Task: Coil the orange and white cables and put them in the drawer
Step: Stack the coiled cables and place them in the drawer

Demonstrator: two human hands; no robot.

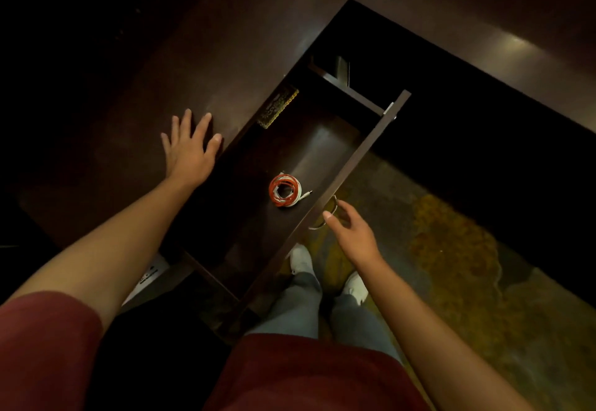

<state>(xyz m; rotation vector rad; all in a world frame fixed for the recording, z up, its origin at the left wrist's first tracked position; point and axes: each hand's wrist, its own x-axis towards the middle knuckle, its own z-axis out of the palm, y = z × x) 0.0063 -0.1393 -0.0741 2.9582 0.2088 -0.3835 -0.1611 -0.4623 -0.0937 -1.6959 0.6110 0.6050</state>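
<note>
The orange and white cables (pixel 285 191) lie coiled together in one small ring on the floor of the open dark wooden drawer (pixel 354 165), close to its front panel. A white plug end sticks out of the coil toward the front. My left hand (pixel 190 149) rests flat with spread fingers on the dark desk top, just left of the drawer. My right hand (pixel 350 230) hovers at the metal ring handle (pixel 325 214) on the drawer front, fingers loosely extended, thumb near the ring; whether it touches the handle is unclear.
A patterned dark item (pixel 279 107) sits at the drawer's back left corner. The dark desk (pixel 245 39) spreads to the left and behind. Below are my white shoes (pixel 301 259), grey trousers and a mottled yellow-brown floor (pixel 451 265). A white power strip (pixel 150 276) lies under the desk.
</note>
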